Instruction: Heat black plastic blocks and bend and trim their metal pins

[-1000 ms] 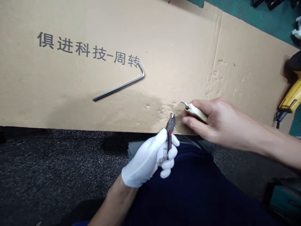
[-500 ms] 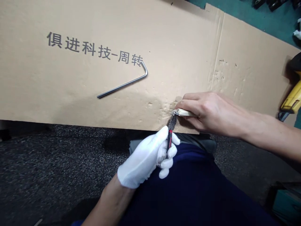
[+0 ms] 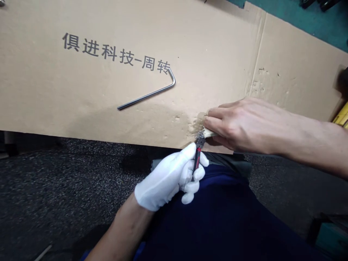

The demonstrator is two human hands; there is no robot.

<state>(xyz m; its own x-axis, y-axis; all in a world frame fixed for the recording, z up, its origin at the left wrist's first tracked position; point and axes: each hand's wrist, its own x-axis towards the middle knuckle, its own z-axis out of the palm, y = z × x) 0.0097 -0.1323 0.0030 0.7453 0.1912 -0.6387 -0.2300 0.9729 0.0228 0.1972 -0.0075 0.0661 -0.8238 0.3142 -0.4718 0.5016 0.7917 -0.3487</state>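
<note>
My left hand [image 3: 176,174], in a white glove, is closed around the red and black handles of a pair of pliers [image 3: 197,159]. The dark jaws point away from me at the cardboard's near edge. Just past them, my bare right hand [image 3: 231,125] pinches a cream-coloured, stick-like piece [image 3: 208,133]. Small shiny metal bits show at its end, touching or very near the jaws. Fingers hide most of this piece, so its kind is unclear. To the left lies a bent hex key [image 3: 148,95], apart from both hands.
Under the work is a flat cardboard sheet [image 3: 89,83] with printed black characters and dents. A yellow tool [image 3: 342,116] is partly visible at the right edge. Green surface [image 3: 296,21] shows beyond the sheet. Below the near edge is dark speckled floor [image 3: 89,174].
The view has shifted slightly, moving the hex key and print rightward. My right hand has turned a little over the cream piece, hiding more of it. Both hands keep their holds.
</note>
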